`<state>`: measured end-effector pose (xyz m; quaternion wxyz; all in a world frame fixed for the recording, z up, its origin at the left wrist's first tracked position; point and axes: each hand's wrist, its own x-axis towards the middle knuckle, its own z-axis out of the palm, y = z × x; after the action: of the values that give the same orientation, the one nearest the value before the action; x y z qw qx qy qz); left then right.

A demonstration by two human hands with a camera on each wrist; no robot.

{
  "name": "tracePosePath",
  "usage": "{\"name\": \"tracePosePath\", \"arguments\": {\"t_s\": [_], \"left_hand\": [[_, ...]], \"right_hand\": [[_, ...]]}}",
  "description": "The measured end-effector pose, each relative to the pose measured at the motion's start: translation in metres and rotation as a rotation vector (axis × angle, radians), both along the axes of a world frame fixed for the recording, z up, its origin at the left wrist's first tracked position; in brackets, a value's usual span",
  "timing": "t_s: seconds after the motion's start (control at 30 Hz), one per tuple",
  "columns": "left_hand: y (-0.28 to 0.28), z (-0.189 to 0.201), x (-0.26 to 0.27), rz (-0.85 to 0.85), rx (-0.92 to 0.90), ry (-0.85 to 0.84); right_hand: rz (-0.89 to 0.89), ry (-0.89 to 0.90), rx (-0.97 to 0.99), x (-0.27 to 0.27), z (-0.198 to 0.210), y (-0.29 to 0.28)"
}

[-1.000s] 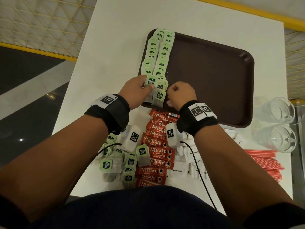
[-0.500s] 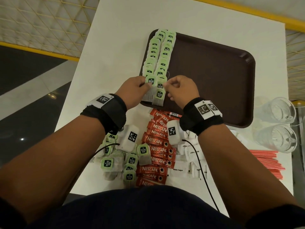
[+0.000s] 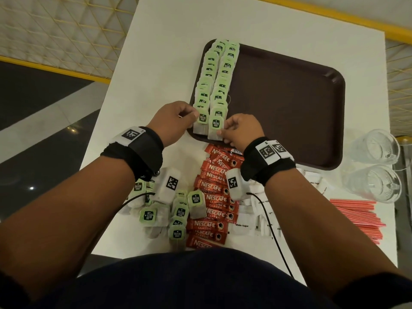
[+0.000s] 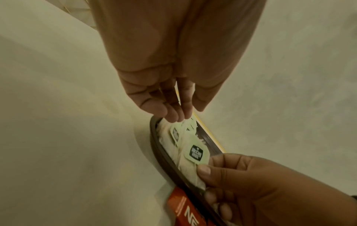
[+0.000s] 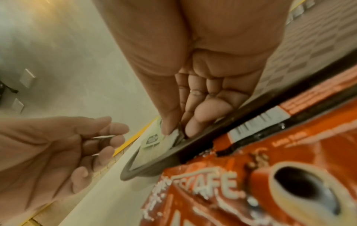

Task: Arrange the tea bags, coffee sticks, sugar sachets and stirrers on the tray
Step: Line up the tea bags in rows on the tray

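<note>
A brown tray carries two rows of green-tagged tea bags along its left side. My left hand touches the nearest bag of the left row with loose, fairly straight fingers. My right hand pinches the nearest bag of the right row between thumb and fingers, at the tray's near rim. Loose tea bags, red coffee sticks, white sugar sachets and red stirrers lie on the table under my forearms.
Two clear glass mugs stand right of the tray, near the table's right edge. The tray's middle and right part is bare brown surface. The white table ends close on the left, with floor below.
Both hands brought tea bags down onto the near ends of the two rows. My left hand has loosened its pinch and now only touches its bag; the right still pinches its own.
</note>
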<state>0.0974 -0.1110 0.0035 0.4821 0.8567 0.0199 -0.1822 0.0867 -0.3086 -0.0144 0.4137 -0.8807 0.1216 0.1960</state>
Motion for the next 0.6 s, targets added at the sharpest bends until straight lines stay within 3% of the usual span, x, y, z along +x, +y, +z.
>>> {"name": "tracePosePath", "arguments": {"t_s": [0.23, 0.4, 0.6], "left_hand": [[0.023, 0.004, -0.007, 0.050, 0.001, 0.006], [0.042, 0.011, -0.021, 0.009, 0.045, 0.012], [0.080, 0.019, -0.050, -0.135, 0.217, 0.005]], "right_hand": [[-0.036, -0.037, -0.153, -0.002, -0.005, 0.002], [-0.029, -0.105, -0.194, -0.011, 0.014, 0.005], [0.272, -0.119, -0.199, -0.051, 0.043, 0.025]]}}
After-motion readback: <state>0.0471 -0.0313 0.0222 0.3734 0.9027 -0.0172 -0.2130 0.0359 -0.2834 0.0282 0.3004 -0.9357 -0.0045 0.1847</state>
